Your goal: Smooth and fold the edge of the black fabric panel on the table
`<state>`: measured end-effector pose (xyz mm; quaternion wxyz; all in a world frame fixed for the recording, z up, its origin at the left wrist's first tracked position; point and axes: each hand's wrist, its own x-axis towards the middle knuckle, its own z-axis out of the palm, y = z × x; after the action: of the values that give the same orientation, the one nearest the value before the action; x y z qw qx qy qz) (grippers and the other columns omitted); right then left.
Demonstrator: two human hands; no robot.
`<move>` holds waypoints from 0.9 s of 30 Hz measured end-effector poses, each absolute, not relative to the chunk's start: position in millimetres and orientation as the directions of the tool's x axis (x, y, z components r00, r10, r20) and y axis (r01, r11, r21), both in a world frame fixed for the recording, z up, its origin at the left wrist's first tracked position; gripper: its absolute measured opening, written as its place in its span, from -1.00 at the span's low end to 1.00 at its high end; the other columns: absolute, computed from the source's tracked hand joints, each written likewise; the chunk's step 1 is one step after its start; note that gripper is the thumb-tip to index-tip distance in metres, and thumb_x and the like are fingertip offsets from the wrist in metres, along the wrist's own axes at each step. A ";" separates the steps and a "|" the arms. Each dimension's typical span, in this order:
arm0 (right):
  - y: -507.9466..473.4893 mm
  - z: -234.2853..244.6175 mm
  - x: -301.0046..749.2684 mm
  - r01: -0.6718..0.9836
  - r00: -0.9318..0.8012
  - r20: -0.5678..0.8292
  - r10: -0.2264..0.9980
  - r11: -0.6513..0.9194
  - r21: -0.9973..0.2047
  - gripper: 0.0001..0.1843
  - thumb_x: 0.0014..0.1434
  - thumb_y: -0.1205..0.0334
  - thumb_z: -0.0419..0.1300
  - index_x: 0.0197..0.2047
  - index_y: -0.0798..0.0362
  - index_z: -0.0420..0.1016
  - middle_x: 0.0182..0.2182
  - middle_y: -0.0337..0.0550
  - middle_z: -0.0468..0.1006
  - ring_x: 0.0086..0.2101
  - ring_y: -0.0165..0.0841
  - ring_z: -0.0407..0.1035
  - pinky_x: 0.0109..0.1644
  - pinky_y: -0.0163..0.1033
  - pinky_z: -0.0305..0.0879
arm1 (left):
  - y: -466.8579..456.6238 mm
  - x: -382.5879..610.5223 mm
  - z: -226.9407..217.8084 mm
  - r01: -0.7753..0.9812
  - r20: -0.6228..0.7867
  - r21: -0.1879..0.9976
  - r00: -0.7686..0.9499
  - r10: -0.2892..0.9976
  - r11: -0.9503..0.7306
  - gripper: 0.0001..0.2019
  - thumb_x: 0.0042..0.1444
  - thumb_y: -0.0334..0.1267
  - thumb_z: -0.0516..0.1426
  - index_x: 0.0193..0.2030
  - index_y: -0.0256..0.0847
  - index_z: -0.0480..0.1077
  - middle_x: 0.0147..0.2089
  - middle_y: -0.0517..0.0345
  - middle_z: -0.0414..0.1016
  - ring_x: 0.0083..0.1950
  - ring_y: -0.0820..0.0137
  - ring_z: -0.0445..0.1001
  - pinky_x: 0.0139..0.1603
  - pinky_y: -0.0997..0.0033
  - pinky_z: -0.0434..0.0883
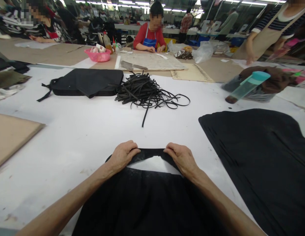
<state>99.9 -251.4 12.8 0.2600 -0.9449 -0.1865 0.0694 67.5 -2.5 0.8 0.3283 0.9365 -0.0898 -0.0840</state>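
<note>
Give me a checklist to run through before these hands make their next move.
1. Left hand pinching the upper edge of the broad black fabric piece: ok.
2. Right hand pinching that same edge, apart from the left: ok.
3. Fabric unbroken below the pinched edge: not ok; the white-topped table shows through an opening.
4. Tangled pile of thin black strips clear of both hands: ok, it lies beyond them.
5. Underside of the pinched edge free of creases: cannot tell, hidden.

2 bare forearms (pixel 75 196) converge forward, left hand (pixel 123 155) and right hand (pixel 182 158) apart, fingers (pixel 134 152) pinched.
</note>
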 end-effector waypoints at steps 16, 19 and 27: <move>-358.9 31.7 86.7 0.024 0.882 -0.370 0.291 -0.813 -0.582 -0.77 0.14 0.02 0.11 -0.28 -0.02 0.44 -0.35 -0.25 0.49 -0.31 -0.29 0.34 -0.27 -0.24 0.14 | 40.1 54.9 16.4 0.087 -0.317 0.595 0.939 -0.134 -0.799 -0.65 0.13 0.09 -0.04 -0.20 -0.09 0.36 -0.21 0.22 0.49 -0.16 0.30 0.41 -0.13 0.41 0.24; -377.9 23.6 76.6 -0.101 0.896 -0.394 0.204 -0.771 -0.629 -0.73 0.07 0.03 0.15 -0.23 0.02 0.43 -0.33 -0.20 0.48 -0.28 -0.25 0.34 -0.25 -0.23 0.17 | 69.1 43.3 18.8 0.197 -0.406 0.583 0.911 -0.072 -0.788 -0.59 0.05 0.11 0.06 -0.11 -0.13 0.35 -0.10 0.19 0.48 -0.05 0.23 0.39 -0.05 0.40 0.26; -364.6 8.3 59.7 -0.261 0.893 -0.430 0.135 -0.623 -0.738 -0.71 0.01 0.03 0.18 -0.29 0.07 0.44 -0.36 -0.18 0.51 -0.31 -0.25 0.38 -0.28 -0.26 0.21 | 74.2 21.5 15.5 0.579 -0.632 0.736 0.774 -0.048 -0.352 -0.56 -0.17 0.06 0.23 -0.22 -0.21 0.38 -0.32 0.28 0.55 -0.13 0.20 0.48 -0.09 0.39 0.38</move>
<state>59.7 -364.6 8.3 0.4327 -0.8714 0.0363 0.2285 21.5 74.2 15.5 0.5426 0.7697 0.1723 -0.2889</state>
